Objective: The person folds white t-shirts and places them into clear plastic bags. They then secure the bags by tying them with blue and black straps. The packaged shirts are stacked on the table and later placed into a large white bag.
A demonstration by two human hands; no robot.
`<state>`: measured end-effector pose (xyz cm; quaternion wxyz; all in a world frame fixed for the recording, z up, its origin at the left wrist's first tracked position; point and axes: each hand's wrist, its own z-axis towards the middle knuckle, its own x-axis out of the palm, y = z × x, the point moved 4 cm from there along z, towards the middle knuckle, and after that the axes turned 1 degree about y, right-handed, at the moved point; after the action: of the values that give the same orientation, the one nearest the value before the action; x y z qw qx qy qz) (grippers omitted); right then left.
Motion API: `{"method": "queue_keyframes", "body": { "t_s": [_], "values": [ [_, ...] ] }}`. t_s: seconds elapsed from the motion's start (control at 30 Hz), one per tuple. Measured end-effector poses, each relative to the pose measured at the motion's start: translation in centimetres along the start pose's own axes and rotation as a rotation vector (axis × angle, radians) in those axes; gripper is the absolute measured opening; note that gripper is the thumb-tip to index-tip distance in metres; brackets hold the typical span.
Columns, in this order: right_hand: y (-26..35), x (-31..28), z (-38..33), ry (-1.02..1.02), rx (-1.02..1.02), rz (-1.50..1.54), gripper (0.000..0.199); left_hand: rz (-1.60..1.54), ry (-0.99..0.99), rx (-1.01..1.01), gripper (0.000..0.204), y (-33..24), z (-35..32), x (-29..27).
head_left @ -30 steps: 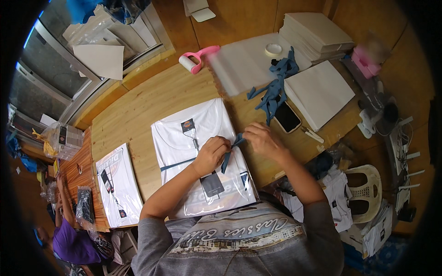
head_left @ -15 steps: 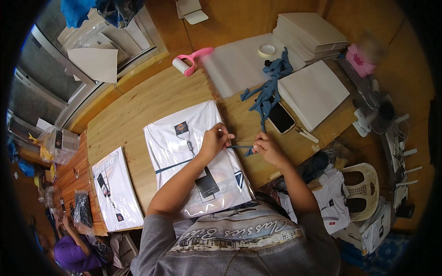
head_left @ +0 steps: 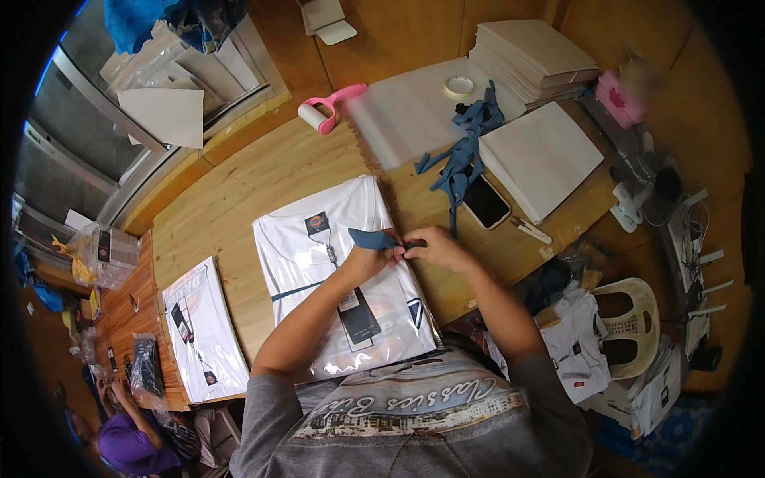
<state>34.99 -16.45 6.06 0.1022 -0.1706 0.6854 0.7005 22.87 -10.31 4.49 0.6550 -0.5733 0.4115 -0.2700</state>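
A big wooden table (head_left: 215,175) spread out below the fingers (head_left: 420,234). On it, a white shirt bundle (head_left: 390,307) in shiny clear plastic lay under the fingers of the left hand (head_left: 371,260), its edge near those of the right hand (head_left: 440,247). Past the right fingers lay a heap of blue strips (head_left: 482,118). All the fingertips, close together, pinched a blue band (head_left: 370,240)

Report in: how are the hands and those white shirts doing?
Left hand and right hand together, pinching blue fabric strip. Strip crosses plastic-wrapped white shirt stack. Smartphone right of stack, not in the way.
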Motion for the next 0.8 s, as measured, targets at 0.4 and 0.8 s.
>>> {"method": "queue_keyframes", "body": {
  "t_s": [0.4, 0.8],
  "values": [
    [2.8, 2.9, -7.0, -0.206, -0.348, -0.309, 0.003, -0.007, 0.155, -0.214, 0.013, -1.0, -0.1, -0.3],
    [-3.7, 2.5, -1.7, -0.154, 0.122, 0.523, 0.017, 0.959, 0.212, 0.659, 0.011, -6.2, -1.3, 2.9]
  ]
}}
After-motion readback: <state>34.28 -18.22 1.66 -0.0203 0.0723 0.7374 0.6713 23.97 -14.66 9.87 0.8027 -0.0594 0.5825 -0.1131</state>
